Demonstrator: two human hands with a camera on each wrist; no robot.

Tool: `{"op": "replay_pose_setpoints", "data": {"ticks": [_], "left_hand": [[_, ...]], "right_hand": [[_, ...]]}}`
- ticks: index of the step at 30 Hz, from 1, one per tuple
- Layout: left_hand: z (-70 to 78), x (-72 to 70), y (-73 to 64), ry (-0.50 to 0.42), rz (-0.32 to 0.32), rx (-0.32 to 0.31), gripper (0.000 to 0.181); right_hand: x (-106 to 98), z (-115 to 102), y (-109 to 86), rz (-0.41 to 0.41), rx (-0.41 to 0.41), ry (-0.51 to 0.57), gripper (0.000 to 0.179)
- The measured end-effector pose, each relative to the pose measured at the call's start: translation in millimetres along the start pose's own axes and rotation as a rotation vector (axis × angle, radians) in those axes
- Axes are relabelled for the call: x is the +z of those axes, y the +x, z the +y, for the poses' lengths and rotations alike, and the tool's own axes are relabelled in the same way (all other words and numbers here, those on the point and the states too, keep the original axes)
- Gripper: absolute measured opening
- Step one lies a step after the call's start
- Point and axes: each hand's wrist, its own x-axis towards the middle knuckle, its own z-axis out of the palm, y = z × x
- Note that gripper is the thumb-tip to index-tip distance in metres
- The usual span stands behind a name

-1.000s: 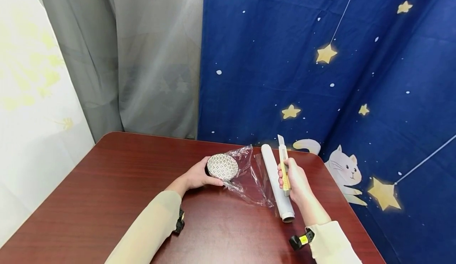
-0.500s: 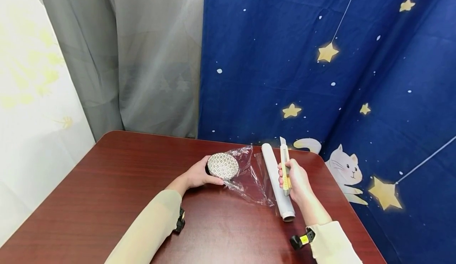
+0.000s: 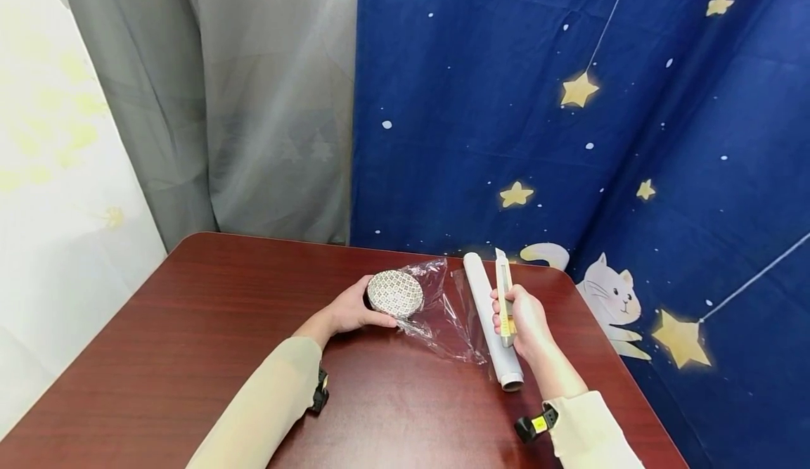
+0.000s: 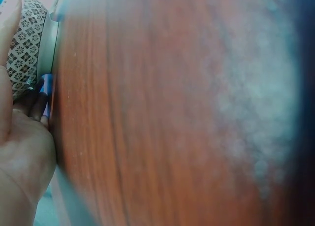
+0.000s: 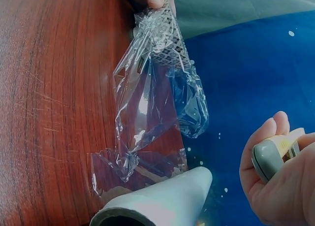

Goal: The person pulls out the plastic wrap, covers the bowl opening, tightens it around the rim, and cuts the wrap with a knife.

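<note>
In the head view, my left hand [image 3: 350, 309] grips the near-left side of a patterned bowl [image 3: 395, 293], thumb in front. The bowl's patterned outer wall and pale foot show in the left wrist view. Crumpled cling film [image 3: 436, 314] spreads from the bowl's right side toward a white cling film roll [image 3: 492, 325]. Whether the film is still joined to the roll, I cannot tell. Above the roll's right side, my right hand [image 3: 528, 321] holds a yellow utility knife [image 3: 504, 300], blade pointing away from me. The blade is apart from the film.
The dark red wooden table [image 3: 209, 335] has its far edge just beyond the roll and bowl. A grey curtain [image 3: 278, 103] and a blue starred curtain [image 3: 455, 103] hang behind it. Wrist cameras sit on both sleeves.
The knife's tip sits slightly lower, and less blade shows beyond its body. The left hand, bowl, film and roll stay in place; the view shifts slightly.
</note>
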Motion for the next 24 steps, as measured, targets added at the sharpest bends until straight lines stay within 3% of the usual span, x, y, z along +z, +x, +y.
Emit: {"op": "replay_pose_setpoints", "data": {"ticks": [18, 24], "left_hand": [[-0.8, -0.6, 1.9, 0.009, 0.004, 0.005, 0.114], [-0.6, -0.7, 0.9, 0.008, 0.005, -0.003, 0.115]], "right_hand": [[-4.0, 2.1, 7.3, 0.033, -0.046, 0.013, 0.039], [-13.2, 7.7, 14.1, 0.09, -0.072, -0.009, 0.045]]}}
